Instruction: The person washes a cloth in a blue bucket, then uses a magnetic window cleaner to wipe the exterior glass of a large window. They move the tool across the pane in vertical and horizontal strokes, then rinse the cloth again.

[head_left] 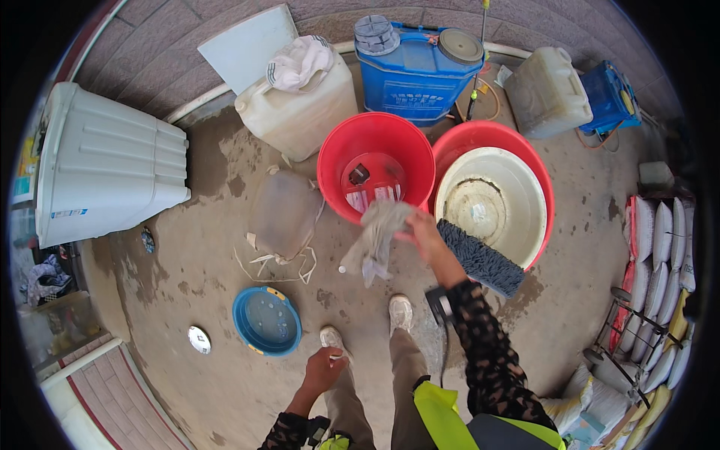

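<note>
The concrete floor (225, 390) is brownish, with dark damp patches; a block wall (180, 34) runs along the far side, and sacks (660, 247) are stacked at the right. The blue tank (409, 79) carries pale printing on its front, and the white bin (112, 157) a small blue label. The person's right hand (426, 236) grips a grey rag (375, 238), blurred, at the near rim of the red bucket (326, 176). The left hand (324, 373) is low, fingers curled; whether they hold anything cannot be told.
</note>
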Demonstrator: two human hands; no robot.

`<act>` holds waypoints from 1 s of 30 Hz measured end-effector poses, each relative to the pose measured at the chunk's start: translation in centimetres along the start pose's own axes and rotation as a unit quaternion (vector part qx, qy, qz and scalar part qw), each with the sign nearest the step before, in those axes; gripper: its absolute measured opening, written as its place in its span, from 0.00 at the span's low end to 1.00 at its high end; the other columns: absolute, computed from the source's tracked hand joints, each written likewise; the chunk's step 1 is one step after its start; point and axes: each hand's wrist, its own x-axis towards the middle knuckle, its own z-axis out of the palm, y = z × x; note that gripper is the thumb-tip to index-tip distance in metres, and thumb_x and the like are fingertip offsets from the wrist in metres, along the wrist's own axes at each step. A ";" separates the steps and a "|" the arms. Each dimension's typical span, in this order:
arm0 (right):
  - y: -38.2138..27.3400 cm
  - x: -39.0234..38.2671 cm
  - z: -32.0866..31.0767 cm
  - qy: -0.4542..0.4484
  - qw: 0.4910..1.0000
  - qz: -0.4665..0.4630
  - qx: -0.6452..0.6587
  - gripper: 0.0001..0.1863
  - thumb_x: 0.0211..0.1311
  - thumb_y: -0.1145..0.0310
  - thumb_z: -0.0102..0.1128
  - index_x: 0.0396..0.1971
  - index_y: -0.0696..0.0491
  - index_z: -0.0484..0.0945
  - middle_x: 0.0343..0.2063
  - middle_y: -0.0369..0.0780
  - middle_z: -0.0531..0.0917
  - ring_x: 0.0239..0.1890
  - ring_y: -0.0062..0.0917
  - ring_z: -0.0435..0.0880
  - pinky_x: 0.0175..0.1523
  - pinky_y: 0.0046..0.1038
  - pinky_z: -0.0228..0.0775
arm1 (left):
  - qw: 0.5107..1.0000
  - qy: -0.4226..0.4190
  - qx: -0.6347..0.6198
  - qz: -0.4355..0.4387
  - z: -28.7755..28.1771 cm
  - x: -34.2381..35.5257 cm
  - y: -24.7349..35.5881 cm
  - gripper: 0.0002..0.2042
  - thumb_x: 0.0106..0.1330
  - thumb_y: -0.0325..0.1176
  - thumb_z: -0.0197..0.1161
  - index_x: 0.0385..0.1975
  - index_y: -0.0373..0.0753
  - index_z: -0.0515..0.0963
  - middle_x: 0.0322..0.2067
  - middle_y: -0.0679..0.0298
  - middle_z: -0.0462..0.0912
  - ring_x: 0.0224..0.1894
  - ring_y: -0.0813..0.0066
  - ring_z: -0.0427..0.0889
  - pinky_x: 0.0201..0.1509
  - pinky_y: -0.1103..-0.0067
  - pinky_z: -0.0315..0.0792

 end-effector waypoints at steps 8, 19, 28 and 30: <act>5.3 5.4 -1.5 0.152 0.859 -0.305 -0.382 0.13 0.62 0.74 0.58 0.46 0.54 0.80 0.35 0.41 0.82 0.34 0.24 0.82 0.41 0.25 0.75 | 0.998 -0.031 0.037 -0.041 2.0 0.1 -1.0 0.12 0.61 0.37 0.69 0.40 0.37 0.81 0.38 0.54 0.84 0.35 0.62 0.86 0.40 0.73 0.80; 24.5 -7.1 -25.9 0.431 0.871 0.177 0.152 0.23 0.59 0.61 0.67 0.51 0.53 0.71 0.43 0.39 0.79 0.42 0.31 0.79 0.39 0.38 0.76 | 0.995 -0.080 0.040 -0.046 5.5 1.7 -1.6 0.10 0.61 0.35 0.67 0.38 0.38 0.81 0.37 0.54 0.85 0.33 0.61 0.86 0.38 0.71 0.79; 16.6 -5.8 -26.0 0.231 0.724 -0.098 -0.642 0.59 0.37 0.58 0.82 0.71 0.48 0.54 0.69 0.45 0.59 0.71 0.44 0.56 0.69 0.59 0.49 | 0.987 -0.123 0.076 -0.065 9.3 2.6 -1.4 0.09 0.61 0.33 0.66 0.37 0.36 0.81 0.35 0.55 0.85 0.36 0.65 0.87 0.40 0.74 0.80; 14.7 -3.9 -26.5 0.146 0.676 -0.071 -0.719 0.68 0.33 0.55 0.83 0.74 0.46 0.46 0.73 0.45 0.51 0.75 0.45 0.49 0.71 0.60 0.44 | 0.988 -0.120 0.062 -0.069 10.0 2.9 -0.7 0.09 0.61 0.34 0.66 0.36 0.37 0.81 0.35 0.55 0.85 0.36 0.63 0.87 0.40 0.73 0.80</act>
